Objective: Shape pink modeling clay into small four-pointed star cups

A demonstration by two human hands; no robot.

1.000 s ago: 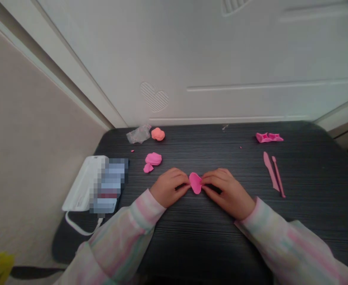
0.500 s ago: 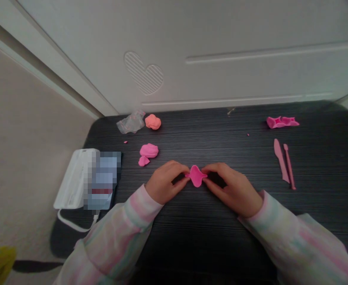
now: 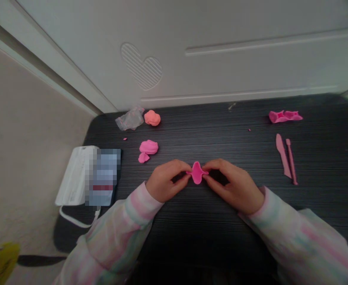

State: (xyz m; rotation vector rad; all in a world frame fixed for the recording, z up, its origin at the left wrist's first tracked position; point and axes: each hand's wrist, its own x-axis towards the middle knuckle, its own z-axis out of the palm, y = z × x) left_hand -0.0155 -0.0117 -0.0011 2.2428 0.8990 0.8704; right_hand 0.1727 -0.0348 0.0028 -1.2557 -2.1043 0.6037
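Observation:
Between my two hands is a small piece of pink modelling clay (image 3: 197, 173), thin and cupped in the middle, with a pinched point on either side. My left hand (image 3: 169, 180) closes thumb and fingers on its left point. The right point is pinched by my right hand (image 3: 235, 184). Left of my hands lie a pink clay lump (image 3: 148, 147) and a smaller pink bit (image 3: 143, 158). Over on the right rest a pink plastic knife (image 3: 283, 155) and a thin pink modelling stick (image 3: 292, 161). Behind them sits a folded pink clay piece (image 3: 285, 116).
An orange clay lump (image 3: 152, 118) and a crumpled clear wrapper (image 3: 130, 118) lie at the back left of the black table (image 3: 209, 130). A phone (image 3: 104, 178) lies beside a white power bank (image 3: 76, 176) with a white cable (image 3: 74, 221). A white panelled door (image 3: 221, 75) stands behind.
The pink clay between my hands went from a flat oval to a cupped shape with both sides pinched to points. The camera view tilted down and shifted slightly.

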